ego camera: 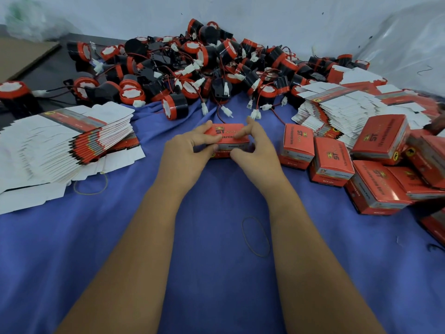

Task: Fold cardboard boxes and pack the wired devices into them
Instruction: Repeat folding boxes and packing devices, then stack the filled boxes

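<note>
Nearest me I see both bare forearms reaching forward over a blue cloth [216, 273] that covers the surface, soft and creased. A thin rubber band [255, 236] lies on it as a loose oval just beside my right forearm, and a yellowish one [91, 183] sits near the left stack.

Further out, my left hand [186, 150] and right hand [252, 150] are both clamped on one red cardboard box [227, 136], glossy, printed with "ST", still looking flattish. The left fingers curl over its left end with the thumb on the front face; the right hand pinches the right end, index finger raised above it.

To the left lies a fanned stack of flat box blanks [60, 145], white inside with red and black edges. To the right stand folded boxes [375, 165], squared and closed, tumbled against each other, with a second stack of blanks [337, 109] behind them.

Beyond the held box is the heap of wired devices [192, 68]: round black plastic bodies with red rims and white faces, thin red and black wires ending in white plugs. Behind it rises a pale wall [265, 15].
</note>
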Demonstrator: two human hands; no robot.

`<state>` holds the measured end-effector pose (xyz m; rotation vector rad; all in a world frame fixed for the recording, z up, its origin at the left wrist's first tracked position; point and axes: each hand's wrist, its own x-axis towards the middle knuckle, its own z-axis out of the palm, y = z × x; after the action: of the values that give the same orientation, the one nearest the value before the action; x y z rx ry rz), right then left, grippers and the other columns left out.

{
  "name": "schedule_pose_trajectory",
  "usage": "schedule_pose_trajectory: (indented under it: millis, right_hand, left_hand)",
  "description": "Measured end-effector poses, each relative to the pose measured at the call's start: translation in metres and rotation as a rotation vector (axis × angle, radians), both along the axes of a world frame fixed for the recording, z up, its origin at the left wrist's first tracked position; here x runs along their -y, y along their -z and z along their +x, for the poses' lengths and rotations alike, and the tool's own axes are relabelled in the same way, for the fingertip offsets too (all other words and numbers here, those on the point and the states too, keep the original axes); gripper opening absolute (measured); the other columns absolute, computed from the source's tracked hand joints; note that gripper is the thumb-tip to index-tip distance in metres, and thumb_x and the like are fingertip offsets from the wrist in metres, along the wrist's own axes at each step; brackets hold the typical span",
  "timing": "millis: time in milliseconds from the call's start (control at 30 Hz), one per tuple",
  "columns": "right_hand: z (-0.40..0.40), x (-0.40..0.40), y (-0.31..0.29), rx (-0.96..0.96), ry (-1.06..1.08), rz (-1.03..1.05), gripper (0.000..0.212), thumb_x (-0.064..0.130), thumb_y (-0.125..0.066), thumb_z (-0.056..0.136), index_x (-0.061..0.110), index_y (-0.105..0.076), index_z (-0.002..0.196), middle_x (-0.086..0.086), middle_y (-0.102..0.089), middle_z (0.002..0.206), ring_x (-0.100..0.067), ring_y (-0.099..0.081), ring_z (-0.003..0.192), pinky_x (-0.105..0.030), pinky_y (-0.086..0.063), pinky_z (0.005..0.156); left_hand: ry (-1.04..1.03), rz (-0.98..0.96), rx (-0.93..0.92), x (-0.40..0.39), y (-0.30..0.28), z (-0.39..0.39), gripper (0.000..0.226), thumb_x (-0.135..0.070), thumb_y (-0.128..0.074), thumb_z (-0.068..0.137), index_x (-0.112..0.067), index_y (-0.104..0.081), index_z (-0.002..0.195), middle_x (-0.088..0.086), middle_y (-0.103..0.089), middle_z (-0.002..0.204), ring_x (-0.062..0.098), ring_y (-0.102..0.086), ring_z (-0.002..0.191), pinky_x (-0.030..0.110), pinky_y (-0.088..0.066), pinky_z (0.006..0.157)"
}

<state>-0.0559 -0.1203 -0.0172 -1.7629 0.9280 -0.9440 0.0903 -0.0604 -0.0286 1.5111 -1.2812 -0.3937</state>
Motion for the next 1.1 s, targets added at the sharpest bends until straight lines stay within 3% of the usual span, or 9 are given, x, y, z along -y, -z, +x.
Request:
schedule_pose_trajectory:
  millis: [133, 367, 467, 567, 700, 833, 900, 1000, 1100]
  right_hand:
    - [0.0, 0.002, 0.002, -0.122, 0.079, -0.142, 0.041, 0.011, -0.073, 0.08, 0.023, -0.05, 0.111, 0.001, -0.047, 0.116, -0.017, -0.05, 0.11, -0.02, -0.047, 0.087]
    - [-0.007, -0.001, -0.02, -0.102, 0.665, -0.759, 0.04, 0.026, -0.083, 0.074, 0.008, -0.067, 0.106, -0.016, -0.055, 0.117, -0.029, -0.047, 0.107, -0.018, -0.031, 0.087]
    - [-0.024, 0.005, -0.028, -0.038, 0.984, -0.705, 0.041, 0.027, -0.082, 0.075, 0.006, -0.067, 0.106, -0.019, -0.056, 0.117, -0.035, -0.05, 0.105, -0.02, -0.032, 0.086]
    - [-0.038, 0.014, -0.026, -0.339, 1.121, -0.486, 0.045, 0.027, -0.07, 0.081, 0.011, -0.058, 0.122, -0.017, -0.047, 0.134, -0.036, -0.043, 0.121, -0.036, -0.035, 0.096]
    - [-0.025, 0.006, -0.027, -0.584, 1.093, -0.43, 0.058, 0.019, -0.055, 0.082, 0.018, -0.045, 0.139, -0.014, -0.027, 0.155, -0.034, -0.024, 0.144, -0.047, -0.019, 0.109]
    - [0.013, -0.016, -0.019, -0.516, 0.714, -0.732, 0.056, 0.014, -0.064, 0.079, 0.013, -0.055, 0.134, -0.02, -0.039, 0.148, -0.041, -0.035, 0.136, -0.049, -0.021, 0.105]
    - [0.03, -0.026, -0.009, -0.61, 0.444, -0.74, 0.053, 0.016, -0.06, 0.085, 0.014, -0.052, 0.137, -0.018, -0.033, 0.152, -0.038, -0.028, 0.139, -0.05, -0.015, 0.109]
    - [0.04, -0.025, 0.005, -0.797, 0.155, -0.741, 0.052, 0.024, -0.048, 0.095, 0.022, -0.038, 0.146, -0.012, -0.013, 0.16, -0.03, -0.01, 0.145, -0.046, -0.003, 0.114]
    - [0.038, -0.019, 0.009, -0.805, 0.086, -0.675, 0.048, 0.027, -0.047, 0.097, 0.023, -0.039, 0.144, -0.011, -0.011, 0.16, -0.028, -0.007, 0.146, -0.045, -0.003, 0.115]
  left_hand:
    - [-0.023, -0.04, 0.106, -0.002, -0.003, -0.006, 0.033, 0.004, -0.061, 0.092, -0.012, -0.07, 0.119, 0.002, -0.057, 0.14, -0.003, -0.046, 0.122, 0.001, -0.035, 0.097]
    - [-0.08, -0.011, 0.024, 0.004, -0.01, -0.015, 0.042, -0.008, -0.05, 0.101, -0.023, -0.054, 0.14, -0.008, -0.036, 0.157, 0.008, -0.03, 0.144, 0.024, -0.029, 0.115]
    - [-0.05, 0.183, 0.091, 0.005, -0.005, -0.013, 0.034, -0.015, -0.05, 0.102, -0.026, -0.061, 0.133, -0.006, -0.034, 0.158, 0.012, -0.031, 0.145, 0.026, -0.03, 0.111]
    - [-0.027, 0.23, 0.151, 0.005, -0.001, -0.013, 0.029, -0.017, -0.05, 0.101, -0.025, -0.068, 0.123, -0.005, -0.048, 0.149, 0.01, -0.039, 0.138, 0.016, -0.03, 0.1]
    - [-0.076, 0.125, 0.167, 0.002, -0.007, -0.014, 0.026, -0.01, -0.053, 0.099, -0.018, -0.072, 0.114, -0.008, -0.061, 0.126, 0.0, -0.049, 0.116, -0.003, -0.03, 0.08]
    - [-0.362, 0.037, 0.463, -0.002, -0.016, -0.002, 0.031, -0.001, -0.053, 0.09, -0.011, -0.075, 0.109, 0.012, -0.065, 0.127, 0.033, -0.046, 0.132, 0.036, -0.029, 0.113]
    - [-0.611, 0.185, 0.559, -0.007, -0.017, 0.011, 0.039, -0.007, -0.053, 0.089, -0.017, -0.068, 0.124, 0.019, -0.04, 0.152, 0.04, -0.014, 0.149, 0.05, 0.0, 0.121]
    - [-0.749, 0.544, 0.504, -0.016, -0.018, 0.029, 0.051, -0.023, -0.052, 0.09, -0.022, -0.048, 0.142, 0.027, -0.004, 0.162, 0.042, 0.011, 0.15, 0.06, 0.011, 0.118]
    - [-0.704, 0.729, 0.538, -0.015, -0.017, 0.029, 0.044, -0.035, -0.044, 0.094, -0.021, -0.052, 0.135, 0.021, -0.03, 0.156, 0.038, -0.008, 0.149, 0.064, 0.008, 0.116]
